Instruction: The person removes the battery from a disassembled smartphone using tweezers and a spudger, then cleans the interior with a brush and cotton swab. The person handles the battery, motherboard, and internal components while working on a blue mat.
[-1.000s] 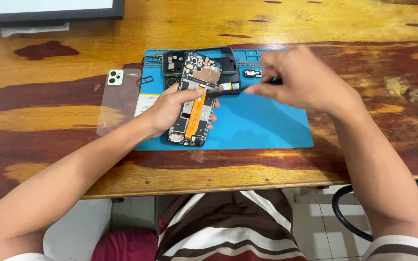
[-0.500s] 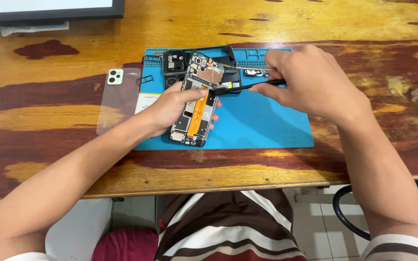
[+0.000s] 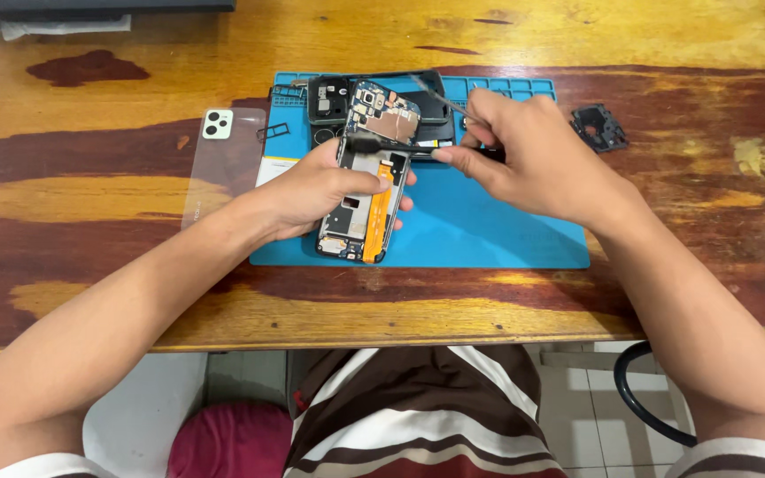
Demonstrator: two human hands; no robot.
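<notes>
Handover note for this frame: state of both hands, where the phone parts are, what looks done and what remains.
Left hand: grips the opened smartphone with exposed circuit board, tilted over the blue rectangular work mat.
Right hand: holds a thin black tool, its tip at the board.
Clear back cover lies left on the wooden table; small black bracket lies right.
Done: back off.
Left: board still in the phone.

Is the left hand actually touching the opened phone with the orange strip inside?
Touching. The head view shows the left hand wrapped around the opened phone, with fingertips curling over its right edge above the blue mat.
</notes>
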